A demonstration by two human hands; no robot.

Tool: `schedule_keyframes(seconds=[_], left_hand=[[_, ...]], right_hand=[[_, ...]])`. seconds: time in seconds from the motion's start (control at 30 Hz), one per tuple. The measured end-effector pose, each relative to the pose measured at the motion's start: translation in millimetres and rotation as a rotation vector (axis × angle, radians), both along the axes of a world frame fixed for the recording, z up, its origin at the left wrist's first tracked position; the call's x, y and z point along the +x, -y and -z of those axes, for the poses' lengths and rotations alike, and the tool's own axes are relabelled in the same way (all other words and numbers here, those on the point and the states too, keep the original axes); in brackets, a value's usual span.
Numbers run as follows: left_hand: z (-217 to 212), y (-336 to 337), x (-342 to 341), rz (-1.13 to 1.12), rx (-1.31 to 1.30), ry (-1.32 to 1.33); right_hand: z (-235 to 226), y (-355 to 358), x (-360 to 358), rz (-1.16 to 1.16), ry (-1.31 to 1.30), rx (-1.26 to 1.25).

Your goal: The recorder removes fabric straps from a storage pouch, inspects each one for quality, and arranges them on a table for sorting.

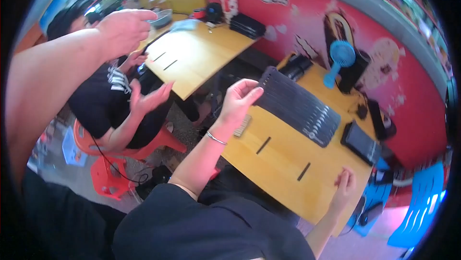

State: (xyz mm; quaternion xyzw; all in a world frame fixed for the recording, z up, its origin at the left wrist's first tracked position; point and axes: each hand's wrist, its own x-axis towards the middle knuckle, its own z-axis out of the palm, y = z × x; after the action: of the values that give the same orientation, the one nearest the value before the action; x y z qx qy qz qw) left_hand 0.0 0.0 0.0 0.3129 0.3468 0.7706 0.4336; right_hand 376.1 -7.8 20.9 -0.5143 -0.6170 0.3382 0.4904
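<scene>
Raised over the wooden table [278,164], my left hand [238,99] pinches one corner of a flat black pouch [300,106] between thumb and fingers. The pouch tilts down to the right, with a row of pale round marks across its lower part. Over the table's right edge, my right hand [345,185] has its fingers loosely bent and apart, with nothing visible in it. Beyond that hand lies a stack of similar black pouches [361,142]. Two short dark strips [304,171] are on the tabletop in front of me.
A blue handheld fan [340,61] stands at the back, by black items [297,67]. Left, another person's forearm [57,53] reaches across; a seated person [110,101] gestures at a second table [201,53]. Blue chair [418,207] right; red stool [110,176] left.
</scene>
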Motion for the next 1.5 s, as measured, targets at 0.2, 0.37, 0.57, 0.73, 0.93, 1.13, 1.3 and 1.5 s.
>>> schedule_keyframes(seconds=[0.2, 0.37, 0.57, 0.73, 0.93, 1.13, 1.3, 1.5], left_hand=[[-42, 61, -162, -0.39, 0.049, -0.039], [-50, 83, -189, -0.501, 0.151, -0.084], [-48, 85, -213, -0.667, 0.15, -0.056], [-52, 82, -215, -0.643, 0.239, -0.073], [-56, 73, -199, -0.593, 0.276, -0.062], [-52, 67, -201, -0.58, 0.3, -0.108], [-48, 64, -199, -0.607, 0.234, -0.058], [-46, 62, -201, -0.615, 0.207, -0.062]], right_hand=[[137, 50, -97, 0.049, -0.158, -0.212], [148, 64, -116, 0.07, 0.096, -0.104], [143, 65, -123, 0.056, 0.14, -0.101], [142, 60, -119, 0.048, 0.162, -0.088], [138, 58, -120, 0.052, 0.193, -0.097], [137, 57, -120, 0.036, 0.164, -0.122], [142, 54, -117, 0.033, 0.173, -0.058], [143, 54, -116, 0.021, 0.18, -0.089]])
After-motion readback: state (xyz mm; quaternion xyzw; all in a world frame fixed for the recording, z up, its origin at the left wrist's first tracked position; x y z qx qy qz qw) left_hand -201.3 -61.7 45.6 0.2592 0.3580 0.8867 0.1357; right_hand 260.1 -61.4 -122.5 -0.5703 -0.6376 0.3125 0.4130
